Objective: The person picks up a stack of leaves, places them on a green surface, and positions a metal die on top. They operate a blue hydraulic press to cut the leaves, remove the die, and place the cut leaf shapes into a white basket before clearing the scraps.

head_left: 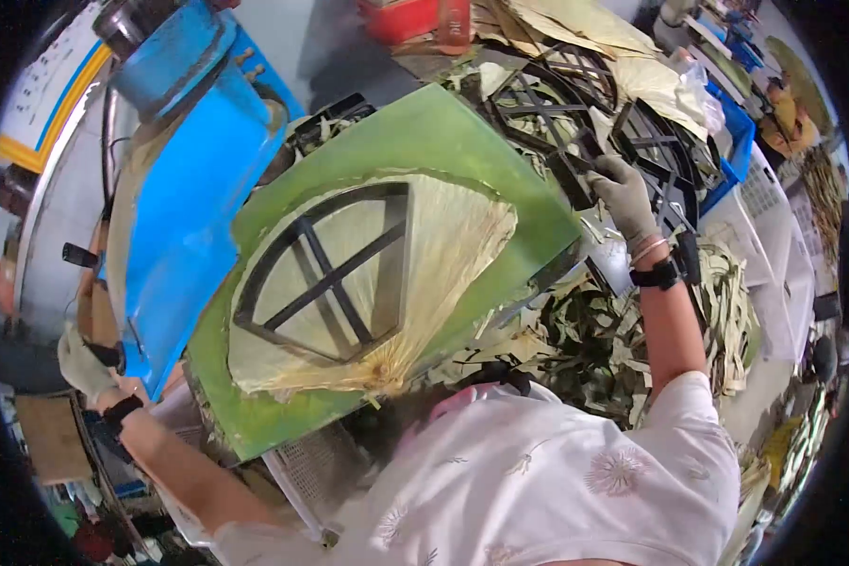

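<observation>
My left hand (83, 366), in a pale work glove, is at the lower edge of the blue press arm (193, 179), closed around a short black handle (107, 356). My right hand (624, 196), also gloved, reaches to the right side, fingers closed on the edge of a black metal frame (572, 179). Between my arms a green board (424, 123) carries a flat, pleated, pale dried leaf (457, 231). On that leaf rests a fan-shaped black cutting die (330, 280) with crossing bars inside.
More black frames (665, 141) and leaf sheets (575, 24) are piled behind the board, beside a blue crate (731, 156). Leaf scraps (594, 349) heap up below my right arm. A red container (401, 19) stands at the back. White plastic crates (774, 236) are at the right.
</observation>
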`<state>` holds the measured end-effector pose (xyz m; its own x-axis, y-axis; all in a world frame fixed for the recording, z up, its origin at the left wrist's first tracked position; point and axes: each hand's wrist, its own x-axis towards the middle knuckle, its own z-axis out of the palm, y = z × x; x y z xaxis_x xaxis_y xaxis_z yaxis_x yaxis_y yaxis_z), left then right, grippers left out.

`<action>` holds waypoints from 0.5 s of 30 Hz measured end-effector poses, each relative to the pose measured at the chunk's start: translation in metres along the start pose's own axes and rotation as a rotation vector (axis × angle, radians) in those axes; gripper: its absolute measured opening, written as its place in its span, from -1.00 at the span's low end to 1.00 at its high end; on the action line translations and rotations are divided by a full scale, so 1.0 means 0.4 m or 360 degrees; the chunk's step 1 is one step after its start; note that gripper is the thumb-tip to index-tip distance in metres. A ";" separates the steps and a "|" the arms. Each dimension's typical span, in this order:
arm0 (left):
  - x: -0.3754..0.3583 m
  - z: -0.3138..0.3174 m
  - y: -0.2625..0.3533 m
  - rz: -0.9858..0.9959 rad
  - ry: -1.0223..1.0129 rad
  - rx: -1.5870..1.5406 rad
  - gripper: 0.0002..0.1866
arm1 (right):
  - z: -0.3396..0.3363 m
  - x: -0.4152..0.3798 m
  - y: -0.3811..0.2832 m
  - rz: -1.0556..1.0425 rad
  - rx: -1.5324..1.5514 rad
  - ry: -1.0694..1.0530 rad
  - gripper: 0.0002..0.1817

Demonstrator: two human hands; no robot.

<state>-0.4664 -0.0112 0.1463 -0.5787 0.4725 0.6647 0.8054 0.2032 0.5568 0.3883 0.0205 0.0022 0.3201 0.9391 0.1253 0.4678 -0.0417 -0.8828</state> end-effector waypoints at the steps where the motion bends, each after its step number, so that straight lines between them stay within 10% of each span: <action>1: -0.032 -0.014 0.040 0.0002 0.0052 0.0092 -0.50 | 0.038 -0.004 -0.057 -0.0047 0.0069 -0.0131 -0.69; 8: -0.301 -0.108 0.238 0.0155 0.0186 0.0373 -0.60 | 0.286 -0.006 -0.249 -0.0946 -0.0610 -0.0823 -0.67; 15: -0.579 -0.123 0.496 0.0338 0.0325 0.0013 -0.73 | 0.396 -0.026 -0.214 -0.0745 -0.0482 -0.0816 -0.62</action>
<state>-0.1788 -0.1225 0.1270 -0.4102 0.3227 0.8530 0.9118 0.1255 0.3910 0.2144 0.0684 0.0048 -0.3559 0.9199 0.1648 0.6904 0.3777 -0.6170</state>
